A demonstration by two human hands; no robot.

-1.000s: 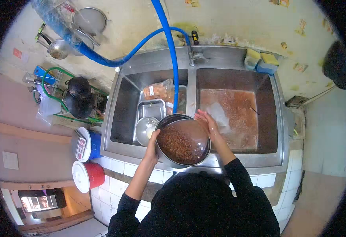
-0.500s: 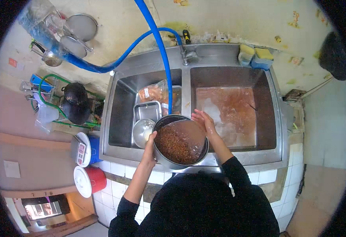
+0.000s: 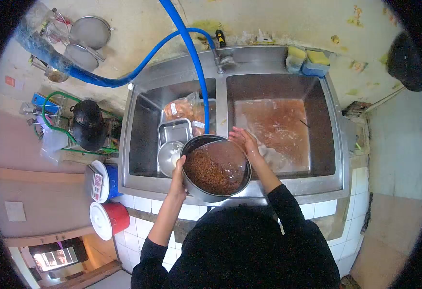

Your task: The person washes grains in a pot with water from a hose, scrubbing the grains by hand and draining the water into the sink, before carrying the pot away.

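Note:
A deep metal pot (image 3: pixel 194 190) is held over the front of the sink near the divider, tilted to the right. Brown grains or beans (image 3: pixel 210 171) lie in it, and reddish-brown water (image 3: pixel 230 155) pools at its upper right side. My left hand (image 3: pixel 178 178) is closed on the pot's left rim, thumb on top. Against the upper right rim rests my right hand (image 3: pixel 244 143), its fingers stretched out and apart. A blue hose (image 3: pixel 202 86) hangs down, its lower end hidden behind the pot.
Brownish water (image 3: pixel 278 125) covers the right basin's floor. In the left basin are bagged food (image 3: pixel 179 107), a metal tray (image 3: pixel 174 130) and a bowl (image 3: pixel 168 159). Sponges in containers (image 3: pixel 317 62) stand on the back ledge, near the tap (image 3: pixel 219 62).
The view has shifted slightly, moving everything a little up and left. Both hands keep their places on the pot. Bubbles now show on the water in it.

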